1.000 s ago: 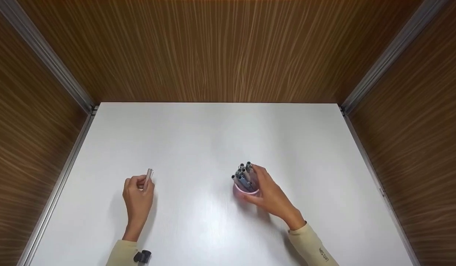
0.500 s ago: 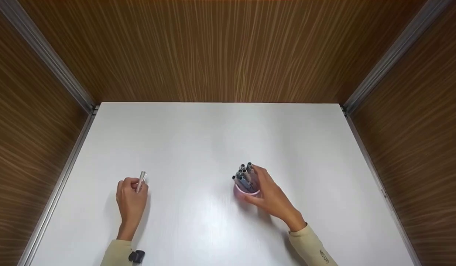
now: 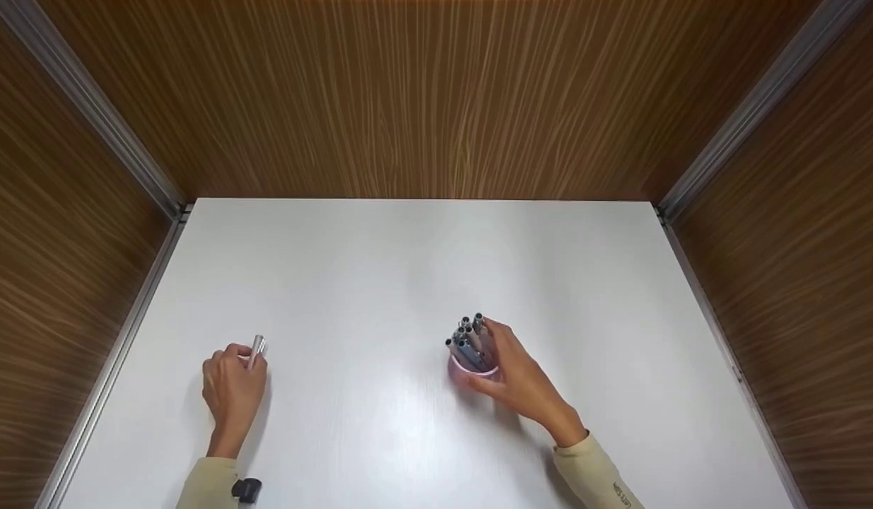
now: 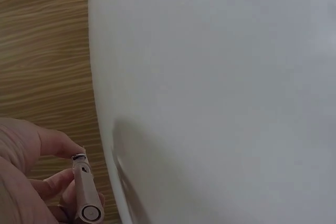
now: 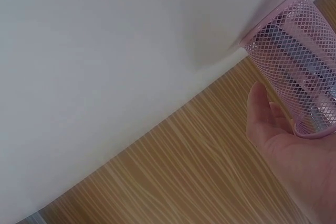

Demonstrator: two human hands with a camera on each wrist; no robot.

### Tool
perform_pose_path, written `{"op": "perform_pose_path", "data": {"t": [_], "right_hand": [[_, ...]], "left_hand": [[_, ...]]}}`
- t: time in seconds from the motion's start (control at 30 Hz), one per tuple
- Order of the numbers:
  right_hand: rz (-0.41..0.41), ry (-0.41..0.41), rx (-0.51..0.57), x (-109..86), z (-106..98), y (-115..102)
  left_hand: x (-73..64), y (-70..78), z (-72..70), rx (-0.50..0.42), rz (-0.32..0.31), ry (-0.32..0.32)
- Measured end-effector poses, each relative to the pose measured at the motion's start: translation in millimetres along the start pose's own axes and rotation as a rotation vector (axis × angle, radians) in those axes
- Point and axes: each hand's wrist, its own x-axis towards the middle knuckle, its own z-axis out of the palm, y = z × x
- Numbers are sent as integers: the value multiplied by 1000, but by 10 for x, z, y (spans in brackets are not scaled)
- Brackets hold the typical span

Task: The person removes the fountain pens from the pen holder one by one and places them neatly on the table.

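Observation:
On the left, my left hand (image 3: 235,387) pinches a pale pen (image 3: 257,346) between thumb and fingers, its upper end sticking up past them. The left wrist view shows the clip and round end of this pen (image 4: 86,192). My right hand (image 3: 524,382) grips a pink pen cup (image 3: 459,372), thumb on the near side and fingers round the far right side. Several pens (image 3: 468,348) in grey, blue and pale tones lean inside it. Up close, the cup (image 5: 286,72) has mesh walls, and the pens show through them.
Both hands are over a white table (image 3: 365,283). A brown wood-grain panel (image 3: 436,99) rises behind it, and similar panels with metal edge strips stand at the left and right sides.
My left hand has moved left and slightly toward me with the pen. The right hand and the pen cup have stayed in place.

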Motion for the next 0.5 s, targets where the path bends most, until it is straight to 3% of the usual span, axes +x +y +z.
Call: {"op": "perform_pose_path", "data": {"t": [0.5], "right_hand": [[-34,9,-10,-12,4,7]], "left_hand": [[101,-183,-78,55,8,-88]]}}
